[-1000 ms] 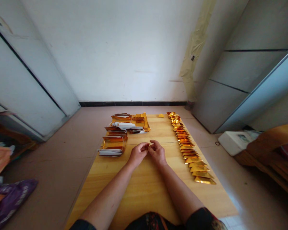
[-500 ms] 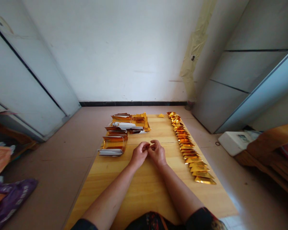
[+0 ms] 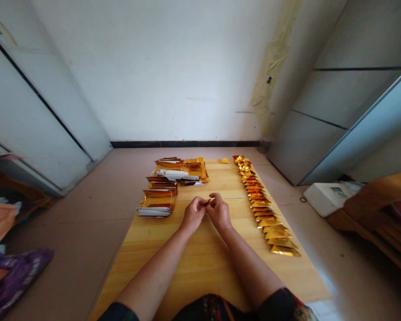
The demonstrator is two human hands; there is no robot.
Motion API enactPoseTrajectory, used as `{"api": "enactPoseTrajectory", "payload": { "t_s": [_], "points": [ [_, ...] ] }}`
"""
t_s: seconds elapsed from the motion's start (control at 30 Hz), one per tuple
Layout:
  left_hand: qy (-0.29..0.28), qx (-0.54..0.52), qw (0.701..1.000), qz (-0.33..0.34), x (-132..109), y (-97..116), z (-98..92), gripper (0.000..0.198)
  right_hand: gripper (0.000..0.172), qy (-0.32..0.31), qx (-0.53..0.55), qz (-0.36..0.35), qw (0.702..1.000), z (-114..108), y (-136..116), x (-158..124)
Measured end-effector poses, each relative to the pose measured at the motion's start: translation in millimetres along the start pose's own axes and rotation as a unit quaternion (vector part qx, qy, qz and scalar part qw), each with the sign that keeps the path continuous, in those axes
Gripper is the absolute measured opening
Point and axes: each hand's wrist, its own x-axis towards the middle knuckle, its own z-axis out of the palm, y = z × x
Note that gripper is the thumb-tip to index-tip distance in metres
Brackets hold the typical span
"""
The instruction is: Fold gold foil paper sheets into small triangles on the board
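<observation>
Nearest are the dark patterned sleeves (image 3: 118,313) of the person, from which 2 bare forearms (image 3: 153,276) reach over a yellow-brown wooden table (image 3: 194,272); on the pinkish tiled floor (image 3: 83,240) at the left lies a purple bag with white marks (image 3: 18,278); above the middle of the table, the left hand (image 3: 193,214) and the right hand (image 3: 219,213) meet at the fingertips; both are bent into a pinch and grasp between them a small dark orange piece of foil (image 3: 207,202), of which only a thin edge is visible, so I cannot tell its shape; well apart to the right, a long row of shiny gold folded foil pieces (image 3: 269,223) overlaps along the table edge; to the left, nearer to the hands, are curved stacks of gold-and-white foil sheets (image 3: 158,200); farther, 1 small gold triangular foil piece (image 3: 224,160) lies near the far table edge; beyond are a black skirting strip (image 3: 183,144) and a white wall (image 3: 173,67) with beige tape (image 3: 270,71).
</observation>
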Motion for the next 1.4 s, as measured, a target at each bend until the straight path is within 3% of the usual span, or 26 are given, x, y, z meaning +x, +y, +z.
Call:
{"api": "enactPoseTrajectory", "payload": {
  "t_s": [0.37, 0.8, 1.4],
  "points": [
    [0.044, 0.032, 0.998, -0.027, -0.9, 2.7, 4.0, 0.004, 0.031, 0.0, 0.006, 0.017, 1.0, 0.1, 1.6, 2.7],
    [0.063, 0.038, 0.997, -0.02, 0.7, -12.8, 4.8, 0.001, 0.03, 0.015, 0.022, 0.041, 0.999, 2.8, 10.8, 4.3],
    [0.037, 0.122, 0.99, 0.059, 0.3, -2.5, 2.2, 0.011, 0.033, -0.017, 0.013, 0.02, 1.0, 2.4, 16.6, 4.9]
  ]
}}
